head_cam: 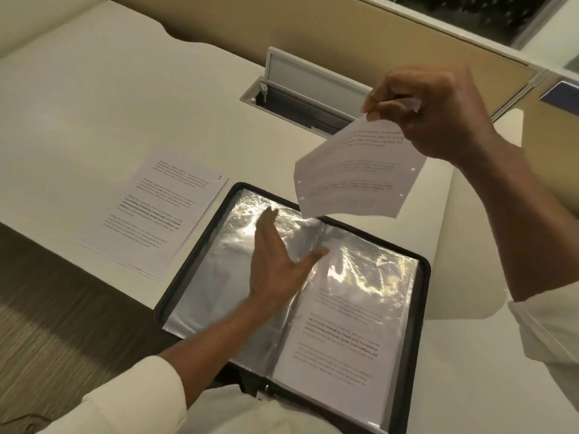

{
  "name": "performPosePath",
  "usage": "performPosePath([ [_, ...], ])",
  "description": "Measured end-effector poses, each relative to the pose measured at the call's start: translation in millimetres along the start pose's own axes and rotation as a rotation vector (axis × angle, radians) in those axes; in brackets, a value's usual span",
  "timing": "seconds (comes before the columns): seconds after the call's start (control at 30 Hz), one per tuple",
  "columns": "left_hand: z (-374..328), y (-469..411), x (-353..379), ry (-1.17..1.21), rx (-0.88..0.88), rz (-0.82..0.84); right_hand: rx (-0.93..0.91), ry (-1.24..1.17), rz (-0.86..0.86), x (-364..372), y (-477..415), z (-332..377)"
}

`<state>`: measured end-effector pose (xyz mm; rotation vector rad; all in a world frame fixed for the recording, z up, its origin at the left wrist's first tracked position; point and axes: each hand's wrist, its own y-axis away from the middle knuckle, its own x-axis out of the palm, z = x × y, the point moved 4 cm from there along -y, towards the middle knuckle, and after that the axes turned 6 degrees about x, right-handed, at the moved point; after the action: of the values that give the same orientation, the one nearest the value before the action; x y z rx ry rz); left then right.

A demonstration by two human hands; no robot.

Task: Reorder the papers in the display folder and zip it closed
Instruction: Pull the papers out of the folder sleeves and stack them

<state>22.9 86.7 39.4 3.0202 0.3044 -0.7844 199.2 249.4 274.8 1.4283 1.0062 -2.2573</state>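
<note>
A black zip display folder (421,311) lies open on the white desk, its clear plastic sleeves shining. A printed page (338,349) sits inside the right-hand sleeve. My left hand (275,267) rests flat, fingers spread, on the left-hand sleeve near the spine. My right hand (438,108) is raised above the folder's far edge and pinches the top corner of a loose printed sheet (360,170) with punched holes, which hangs in the air, curling. A small stack of printed papers (156,208) lies on the desk left of the folder.
An open cable hatch (300,92) with a raised lid sits in the desk behind the folder. A beige partition (313,32) runs along the back. The desk's front edge (94,277) drops to carpet at lower left.
</note>
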Motion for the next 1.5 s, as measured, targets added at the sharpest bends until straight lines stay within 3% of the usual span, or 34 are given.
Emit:
performPosePath([
  [0.2,-9,-38,-63,0.115,0.07,-0.202,0.027,-0.17,0.129,21,-26,29],
  [0.4,20,-42,-114,0.277,-0.035,-0.21,0.171,-0.267,0.22,66,-49,35],
  [0.53,52,-48,-150,0.418,-0.145,-0.223,0.373,-0.398,0.242,107,-57,25],
  [0.63,69,-55,-178,0.473,-0.193,-0.237,0.613,-0.653,0.2,148,-51,20],
  [0.73,88,-66,-207,0.478,-0.229,-0.242,0.777,-0.846,0.27,199,-33,31],
  [0.87,118,-83,-240,0.413,-0.275,-0.234,0.929,-1.002,0.329,264,-9,70],
  [1.0,148,-104,-268,0.258,-0.293,-0.203,1.1,-0.996,0.301,320,7,110],
  [1.27,205,-148,-299,-0.279,-0.263,-0.073,1.388,-0.967,0.271,387,12,174],
  [1.5,228,-160,-295,-0.488,-0.344,0.004,1.438,-0.888,0.259,411,10,186],
])
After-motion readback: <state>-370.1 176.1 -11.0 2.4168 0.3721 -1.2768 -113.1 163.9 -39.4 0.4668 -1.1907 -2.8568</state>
